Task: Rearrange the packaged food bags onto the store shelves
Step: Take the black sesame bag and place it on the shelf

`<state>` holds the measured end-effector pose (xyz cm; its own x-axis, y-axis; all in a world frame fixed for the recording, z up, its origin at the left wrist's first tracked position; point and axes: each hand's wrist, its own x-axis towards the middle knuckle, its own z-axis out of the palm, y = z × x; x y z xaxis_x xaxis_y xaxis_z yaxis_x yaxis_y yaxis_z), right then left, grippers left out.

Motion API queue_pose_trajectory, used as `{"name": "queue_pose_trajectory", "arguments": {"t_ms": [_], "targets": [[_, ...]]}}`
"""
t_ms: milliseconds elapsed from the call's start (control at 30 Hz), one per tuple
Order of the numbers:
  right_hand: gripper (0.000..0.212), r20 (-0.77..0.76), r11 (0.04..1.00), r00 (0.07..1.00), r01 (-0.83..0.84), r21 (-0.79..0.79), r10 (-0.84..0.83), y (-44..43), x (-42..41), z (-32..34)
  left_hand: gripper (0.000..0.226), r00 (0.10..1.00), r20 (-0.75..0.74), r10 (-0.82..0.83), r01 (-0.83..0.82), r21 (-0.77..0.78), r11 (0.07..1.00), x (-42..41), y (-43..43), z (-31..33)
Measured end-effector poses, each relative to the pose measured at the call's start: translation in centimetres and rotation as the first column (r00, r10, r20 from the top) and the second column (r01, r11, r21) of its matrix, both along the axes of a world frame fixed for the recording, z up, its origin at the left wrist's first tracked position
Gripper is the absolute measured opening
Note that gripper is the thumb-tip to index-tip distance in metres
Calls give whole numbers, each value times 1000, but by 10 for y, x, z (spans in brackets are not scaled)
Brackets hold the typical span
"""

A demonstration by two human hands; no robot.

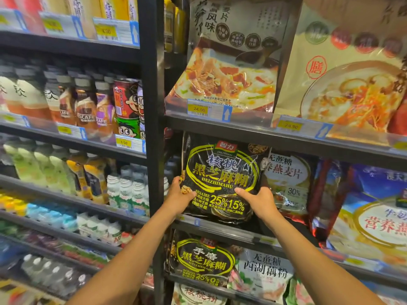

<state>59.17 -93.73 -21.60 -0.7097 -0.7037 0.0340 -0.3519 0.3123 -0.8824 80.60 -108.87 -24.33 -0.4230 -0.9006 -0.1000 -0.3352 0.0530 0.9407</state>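
Right bay of the shelving: cereal and powder bags on every level in view. The drinks bay point(66, 102) left of the black upright post point(154, 128) doesn't look to be part of this job. Top shelf point(253, 128) carries two big cream bags point(229, 69), faces out, behind their price tags; reads as done. On the middle shelf point(231, 233) a blue bag point(374, 205) stands toward the right edge and a white oat bag point(288, 179) toward the middle. The black sesame bag point(220, 177) is at the left end, just beside the post, touching or slightly overlapping the oat bag. It's upright and label out, bottom edge sitting at or just over the shelf's front edge; can't tell if it's fully seated. Below that, a second black bag point(202, 260) and a white powder bag point(266, 271) are side by side and look placed. Left hand point(179, 194): grip pinching the sesame bag's lower left corner, thumb on the face, fingers wrapped round the edge. Right hand point(259, 201): grip pinching the lower right, thumb on the face, fingers hidden behind. My read is that this bag is in its slot but not let go. What's left is to push it back, square it against the oat bag and release. No loose bags waiting anywhere in view, so I can't say how many remain.
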Motion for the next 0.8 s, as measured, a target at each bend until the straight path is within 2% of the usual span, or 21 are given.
{"name": "queue_pose_trajectory", "arguments": {"t_ms": [67,133,200,300,367,633,800], "targets": [[78,-39,1000,999,1,5,-1,-2,-5,-10,66,998,55,-12,12,1,1000,1,1,-2],[70,-76,1000,997,11,10,-10,1,1,-11,65,993,117,-26,26,-1,1000,2,2,-6],[56,-101,1000,995,23,22,-20,7,11,-8,83,993,116,-25,23,10,1000,3,4,-11],[56,-84,998,996,17,67,-11,11,13,-17,113,995,95,-29,30,-9,1000,4,6,-16],[58,-15,999,1000,-11,52,12,11,11,-21,121,996,87,-35,39,-35,999,4,9,-16],[56,-10,998,1000,13,59,-12,-7,16,-18,116,999,50,-20,23,-61,998,3,0,-21],[48,-5,999,999,-48,18,48,2,15,-19,123,1000,5,-17,17,-53,998,-1,-4,-15]]}}
